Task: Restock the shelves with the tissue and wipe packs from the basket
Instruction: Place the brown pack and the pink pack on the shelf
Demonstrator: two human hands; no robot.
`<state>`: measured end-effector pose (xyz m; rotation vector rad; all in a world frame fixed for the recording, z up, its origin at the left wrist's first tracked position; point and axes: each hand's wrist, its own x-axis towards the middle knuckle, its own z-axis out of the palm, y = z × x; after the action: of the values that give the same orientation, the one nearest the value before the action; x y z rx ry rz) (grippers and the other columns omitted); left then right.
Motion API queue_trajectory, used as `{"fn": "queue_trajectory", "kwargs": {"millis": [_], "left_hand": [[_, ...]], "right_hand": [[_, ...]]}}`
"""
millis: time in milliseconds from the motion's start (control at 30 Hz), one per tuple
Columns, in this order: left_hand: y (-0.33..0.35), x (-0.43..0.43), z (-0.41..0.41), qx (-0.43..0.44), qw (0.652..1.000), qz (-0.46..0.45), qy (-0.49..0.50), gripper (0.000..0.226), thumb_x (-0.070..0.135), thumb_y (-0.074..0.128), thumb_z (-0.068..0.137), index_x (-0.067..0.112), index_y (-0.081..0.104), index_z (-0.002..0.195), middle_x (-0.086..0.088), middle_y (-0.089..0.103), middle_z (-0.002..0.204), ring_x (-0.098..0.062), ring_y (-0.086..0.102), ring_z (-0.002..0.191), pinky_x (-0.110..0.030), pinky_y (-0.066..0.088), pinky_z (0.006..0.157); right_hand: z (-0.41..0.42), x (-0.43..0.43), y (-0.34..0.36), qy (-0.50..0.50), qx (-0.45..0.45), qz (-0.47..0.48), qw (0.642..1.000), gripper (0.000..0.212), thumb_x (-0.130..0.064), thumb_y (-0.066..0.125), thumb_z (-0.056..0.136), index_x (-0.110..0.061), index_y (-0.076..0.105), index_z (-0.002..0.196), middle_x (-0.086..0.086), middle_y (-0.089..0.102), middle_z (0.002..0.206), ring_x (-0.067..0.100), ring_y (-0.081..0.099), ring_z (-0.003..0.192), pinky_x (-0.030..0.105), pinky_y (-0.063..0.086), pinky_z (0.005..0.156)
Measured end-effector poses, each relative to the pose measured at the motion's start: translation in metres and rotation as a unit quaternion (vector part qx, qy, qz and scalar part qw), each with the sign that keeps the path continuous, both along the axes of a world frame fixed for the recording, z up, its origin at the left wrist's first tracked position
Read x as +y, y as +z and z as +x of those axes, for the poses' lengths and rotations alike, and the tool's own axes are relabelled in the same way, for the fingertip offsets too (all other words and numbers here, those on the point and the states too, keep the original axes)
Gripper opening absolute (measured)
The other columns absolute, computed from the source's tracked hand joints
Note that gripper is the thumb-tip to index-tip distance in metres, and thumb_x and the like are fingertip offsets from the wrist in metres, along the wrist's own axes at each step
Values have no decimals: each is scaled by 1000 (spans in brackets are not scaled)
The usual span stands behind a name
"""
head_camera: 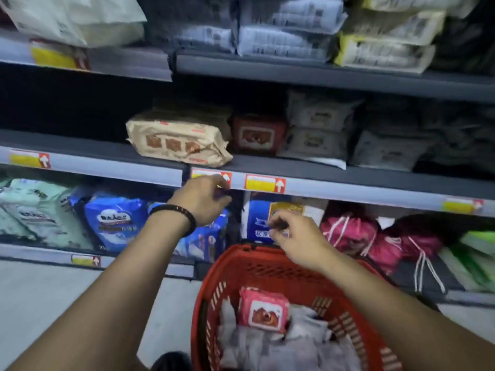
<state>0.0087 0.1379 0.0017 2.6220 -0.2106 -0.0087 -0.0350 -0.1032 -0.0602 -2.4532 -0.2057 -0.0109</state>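
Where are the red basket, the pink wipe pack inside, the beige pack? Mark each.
red basket (267, 271): head view, far inner wall.
pink wipe pack (263, 309): head view, top label.
beige pack (178, 139): head view, front face.

Single view here, worn on the head, wide-angle, pitched forward and down. It faces the shelves (348, 192) head-on, close in, filling the far side. The red basket (257, 263) sits near, lower right. The picture smears throughout, probably motion blur.
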Motion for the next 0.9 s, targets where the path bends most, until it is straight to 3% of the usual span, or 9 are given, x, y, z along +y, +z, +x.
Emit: {"fn": "queue_trajectory", "kwargs": {"millis": [100, 200, 400, 467, 567, 667, 733, 800, 900], "left_hand": [[-1, -34, -33, 130, 978, 96, -134, 34, 42, 63, 99, 26, 67, 129, 4, 70, 125, -16, 62, 109, -23, 43, 89], [-20, -62, -62, 206, 930, 212, -220, 43, 48, 54, 103, 30, 59, 142, 0, 62, 144, -21, 58, 129, -28, 43, 104], [-96, -83, -74, 346, 835, 339, -261, 42, 24, 48, 107, 16, 57, 147, -11, 58, 150, -28, 57, 134, -33, 47, 102], [-108, -87, -64, 337, 847, 331, -242, 41, 23, 49, 107, 15, 56, 147, -11, 58, 150, -28, 55, 136, -31, 45, 99], [-113, -94, -48, 276, 879, 303, -243, 42, 31, 44, 109, 22, 53, 148, -7, 51, 156, -27, 47, 143, -31, 38, 111], [-121, -96, -38, 295, 872, 307, -243, 46, 40, 44, 108, 24, 50, 150, -4, 48, 158, -26, 45, 145, -33, 37, 114], [-127, -99, -34, 306, 865, 308, -251, 48, 46, 46, 106, 29, 50, 151, -2, 46, 159, -25, 44, 145, -36, 38, 117], [-129, -102, -32, 314, 862, 306, -255, 50, 47, 47, 105, 30, 48, 152, -2, 45, 161, -25, 43, 146, -35, 36, 118], [-127, -107, -28, 329, 857, 301, -258, 51, 43, 46, 107, 28, 43, 155, -2, 45, 160, -25, 44, 145, -34, 37, 116]], "right_hand": [[-37, -32, -51, -23, 87, 3, 996, 20, -9, 73, 92, -28, 69, 86, -7, 72, 81, 11, 67, 78, 20, 49, 73], [-64, -52, -109, -85, 192, -20, 978, 27, -14, 74, 90, -32, 61, 74, -5, 73, 79, 14, 68, 79, 24, 50, 71], [-84, -53, -180, -113, 353, -4, 929, 33, -29, 79, 91, -29, 57, 67, 5, 67, 91, 19, 64, 86, 25, 43, 70], [-80, -52, -195, -152, 352, 32, 923, 21, -30, 85, 85, -24, 64, 81, 5, 68, 99, 22, 67, 95, 28, 49, 75], [-68, -51, -226, -202, 362, 90, 906, 55, -31, 85, 80, -11, 56, 122, 5, 69, 111, 23, 69, 100, 32, 56, 77], [-59, -52, -247, -219, 394, 164, 877, 54, -27, 89, 78, -15, 54, 117, 2, 71, 108, 16, 69, 92, 31, 59, 71], [-52, -55, -261, -216, 409, 214, 861, 50, -23, 91, 76, -15, 62, 117, 3, 76, 111, 18, 72, 97, 34, 61, 83], [-44, -59, -280, -209, 416, 266, 845, 65, -30, 96, 61, -14, 70, 119, 3, 80, 111, 23, 76, 103, 47, 59, 100], [-36, -63, -300, -200, 406, 309, 836, 85, -39, 99, 43, -16, 72, 119, -2, 82, 108, 22, 77, 106, 48, 56, 104]]}}
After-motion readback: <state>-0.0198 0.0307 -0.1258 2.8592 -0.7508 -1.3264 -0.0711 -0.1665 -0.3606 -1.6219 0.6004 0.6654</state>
